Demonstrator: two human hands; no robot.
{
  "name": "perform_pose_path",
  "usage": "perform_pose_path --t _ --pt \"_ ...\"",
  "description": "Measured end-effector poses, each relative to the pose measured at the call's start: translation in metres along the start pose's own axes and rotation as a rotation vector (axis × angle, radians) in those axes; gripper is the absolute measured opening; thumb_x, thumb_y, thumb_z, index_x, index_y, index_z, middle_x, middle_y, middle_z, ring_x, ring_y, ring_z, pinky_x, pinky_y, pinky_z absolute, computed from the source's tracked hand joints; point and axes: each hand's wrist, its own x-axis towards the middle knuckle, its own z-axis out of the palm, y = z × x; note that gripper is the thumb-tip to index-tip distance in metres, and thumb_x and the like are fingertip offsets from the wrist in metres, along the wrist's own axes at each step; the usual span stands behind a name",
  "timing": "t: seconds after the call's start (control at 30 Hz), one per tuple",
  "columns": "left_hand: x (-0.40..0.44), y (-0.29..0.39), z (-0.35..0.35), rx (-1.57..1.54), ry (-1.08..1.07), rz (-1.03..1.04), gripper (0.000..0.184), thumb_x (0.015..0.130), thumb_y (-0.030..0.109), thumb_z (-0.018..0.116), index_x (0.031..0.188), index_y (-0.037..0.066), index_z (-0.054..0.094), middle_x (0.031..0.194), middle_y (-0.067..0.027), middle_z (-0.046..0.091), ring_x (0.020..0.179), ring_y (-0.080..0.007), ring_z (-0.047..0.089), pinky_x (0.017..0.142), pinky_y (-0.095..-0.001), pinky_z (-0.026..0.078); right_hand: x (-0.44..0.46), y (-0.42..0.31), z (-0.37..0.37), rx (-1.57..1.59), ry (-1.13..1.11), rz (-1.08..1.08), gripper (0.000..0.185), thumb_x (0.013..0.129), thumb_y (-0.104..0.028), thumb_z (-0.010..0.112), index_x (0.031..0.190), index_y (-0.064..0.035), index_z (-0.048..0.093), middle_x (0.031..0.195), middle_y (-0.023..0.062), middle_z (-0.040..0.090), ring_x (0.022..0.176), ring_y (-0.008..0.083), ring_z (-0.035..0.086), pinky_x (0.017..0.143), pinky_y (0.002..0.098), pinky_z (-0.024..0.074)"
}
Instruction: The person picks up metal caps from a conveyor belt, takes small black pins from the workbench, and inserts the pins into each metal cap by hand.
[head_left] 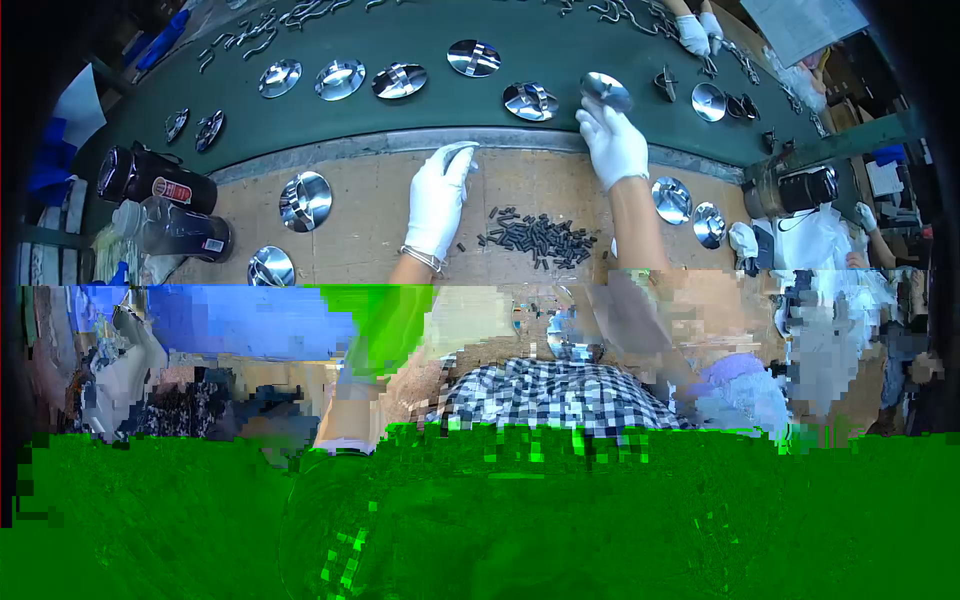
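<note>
Metal disc (606,91) is pinched by its edge in the grip of the right hand (618,150), over the green belt (330,115). More shiny discs (400,81) are laid on the belt and on the brown tabletop (370,210). Many small black pieces (545,240) are left piled. The left hand (438,205) is bent; whether its grip is pressed together cannot be told, nor can how many discs are done.

Small black cylindrical pieces (545,242) lie heaped on the flat brown board (370,200), before the green surface (420,30) bearing round shiny metal discs (340,80).
</note>
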Motion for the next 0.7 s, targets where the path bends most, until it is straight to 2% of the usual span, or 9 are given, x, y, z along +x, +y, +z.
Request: perform_pose_path --t 0.03,0.13,0.3,0.37,0.4,0.43,0.47,0.6,0.7 --pt "0.000 -0.003 0.002 -0.021 0.000 0.025 0.027 0.093 0.023 0.055 0.108 0.002 0.065 0.084 -0.0043 0.065 0.059 -0.0079 0.048 0.055 -0.0237 0.039 0.005 -0.001 0.006 0.001 0.000 -0.002 0.031 0.090 -0.011 0.055 0.117 0.0041 0.055 0.100 0.0122 0.064 0.072 0.0173 0.063 0.058 0.0259 0.0478" --pt "0.000 -0.005 0.002 -0.027 -0.011 0.069 0.028 0.094 0.024 0.054 0.107 0.001 0.064 0.081 -0.0021 0.063 0.055 -0.0051 0.041 0.051 -0.0222 0.035 0.021 0.010 0.025 -0.712 -0.123 -0.141 0.047 0.080 -0.017 0.068 0.120 0.0061 0.054 0.090 0.0109 0.066 0.068 0.0153 0.062 0.060 0.0240 0.0470" --pt "0.006 -0.011 -0.003 -0.047 -0.047 0.050 0.029 0.092 0.024 0.057 0.108 0.001 0.063 0.084 -0.0023 0.063 0.058 -0.0054 0.046 0.053 -0.0220 0.038 0.040 0.050 0.028 -1.129 -0.308 -0.247 0.023 0.079 -0.010 0.067 0.096 0.0044 0.064 0.077 0.0049 0.065 0.061 0.0081 0.059 0.051 0.0201 0.0443" --pt "0.010 -0.018 0.001 -0.059 0.109 0.059 0.032 0.090 0.024 0.061 0.113 0.001 0.060 0.088 -0.0030 0.063 0.066 -0.0064 0.052 0.058 -0.0216 0.042 -0.021 0.024 0.065 -1.214 -0.401 -0.179 0.020 0.080 -0.013 0.067 0.094 0.0022 0.066 0.075 0.0036 0.065 0.060 0.0066 0.057 0.051 0.0193 0.0441" --pt "0.015 -0.027 -0.002 -0.026 0.122 0.104 0.040 0.085 0.023 0.068 0.116 0.001 0.057 0.098 -0.0067 0.063 0.076 -0.0094 0.057 0.065 -0.0244 0.047 -0.038 0.024 0.069 -1.090 -0.435 -0.119 0.026 0.079 -0.021 0.069 0.092 0.0016 0.066 0.073 0.0043 0.065 0.061 0.0076 0.057 0.053 0.0216 0.0449" --pt "0.016 -0.025 -0.001 -0.011 0.145 0.205 0.037 0.088 0.024 0.064 0.116 0.001 0.058 0.093 -0.0037 0.064 0.076 -0.0075 0.056 0.062 -0.0221 0.044 -0.052 0.026 0.070 -0.965 -0.464 -0.057 0.033 0.078 -0.029 0.072 0.091 0.0010 0.067 0.071 0.0050 0.065 0.062 0.0087 0.058 0.055 0.0239 0.0458" --pt "0.015 -0.025 -0.004 -0.074 0.087 0.139 0.036 0.088 0.024 0.064 0.115 0.001 0.059 0.093 -0.0037 0.064 0.076 -0.0074 0.056 0.061 -0.0221 0.045 -0.064 0.028 0.072 -0.967 -0.488 -0.033 0.025 0.081 -0.022 0.069 0.091 0.0004 0.067 0.071 0.0041 0.064 0.061 0.0063 0.056 0.054 0.0210 0.0440" --pt "0.007 -0.004 -0.012 -0.106 0.056 0.089 0.030 0.090 0.024 0.062 0.110 0.001 0.061 0.091 -0.0034 0.064 0.073 -0.0064 0.056 0.058 -0.0206 0.044 -0.081 0.030 0.065 -0.831 -0.570 0.042 0.026 0.083 -0.023 0.068 0.096 -0.0001 0.068 0.074 0.0047 0.066 0.062 0.0061 0.057 0.053 0.0200 0.0435" --pt "0.009 -0.005 -0.014 -0.159 0.097 0.081 0.028 0.091 0.023 0.060 0.108 0.001 0.062 0.090 -0.0024 0.064 0.072 -0.0047 0.054 0.055 -0.0189 0.042 -0.076 0.039 0.053 -0.714 -0.367 -0.181 0.026 0.085 -0.024 0.067 0.097 -0.0001 0.068 0.078 0.0064 0.067 0.063 0.0069 0.058 0.055 0.0198 0.0446"
